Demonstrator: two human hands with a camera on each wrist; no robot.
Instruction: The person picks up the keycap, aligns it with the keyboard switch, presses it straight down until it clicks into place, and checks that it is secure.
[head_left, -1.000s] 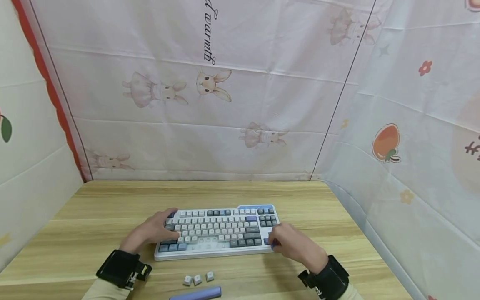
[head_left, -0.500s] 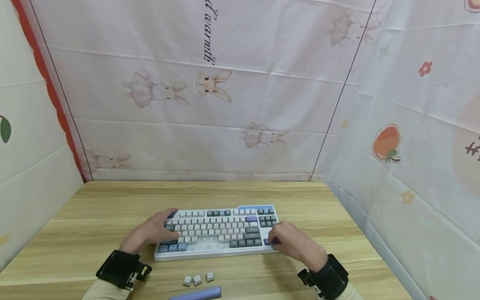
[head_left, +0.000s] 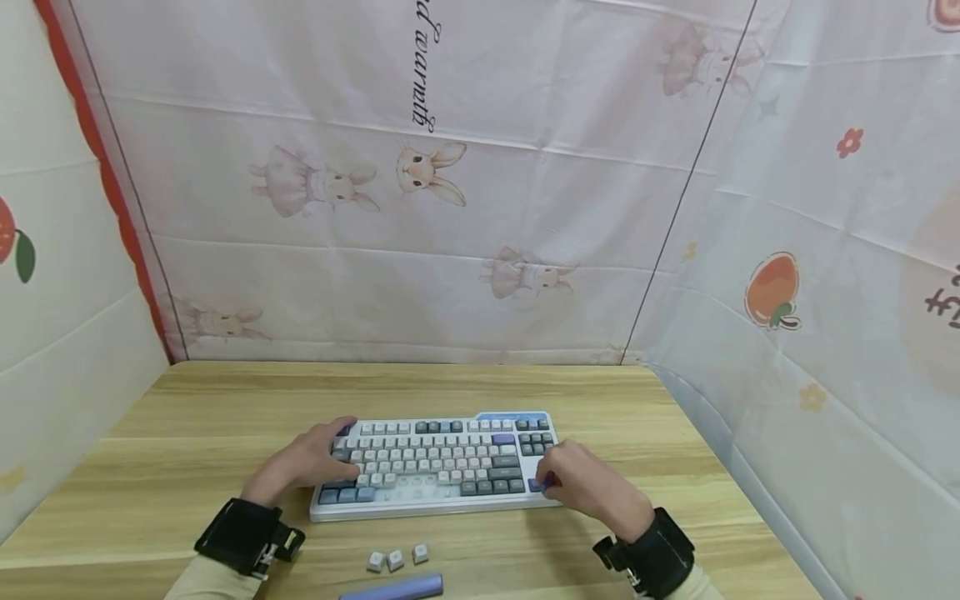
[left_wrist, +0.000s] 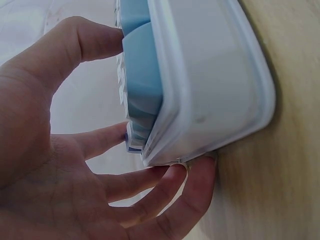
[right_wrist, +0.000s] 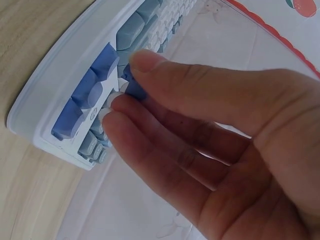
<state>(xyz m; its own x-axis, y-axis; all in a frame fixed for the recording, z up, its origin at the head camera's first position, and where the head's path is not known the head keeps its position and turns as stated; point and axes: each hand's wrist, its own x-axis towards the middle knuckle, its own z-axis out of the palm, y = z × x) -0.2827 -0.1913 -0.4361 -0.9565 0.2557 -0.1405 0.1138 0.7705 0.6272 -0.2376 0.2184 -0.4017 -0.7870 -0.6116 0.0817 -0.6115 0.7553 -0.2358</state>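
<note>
A white mechanical keyboard [head_left: 420, 507] lies on the table, its bottom row bare in the middle where key switches show. My left hand [head_left: 309, 458] holds its left end, thumb over the lower-left keys and several fingers against the back edge in the left wrist view. With thumb and index finger my right hand [head_left: 585, 483] pinches a dark blue keycap [right_wrist: 135, 89], tilted close over the arrow keys. Three blue keycaps [right_wrist: 86, 89] sit in a row beside it. The middle fingertips are right at the grey keys above the arrows.
Three loose pale keycaps [head_left: 396, 560] lie on the wooden table [head_left: 247, 400] in front of the keyboard. A long blue-purple spacebar keycap [head_left: 393, 588] lies nearer the front edge. Printed cloth [head_left: 480, 208] walls in the table at the back and sides.
My right hand has shifted very slightly away from the table's front edge, still pinching the blue keycap. The left hand and keyboard stay put; the head view has tilted a little.
</note>
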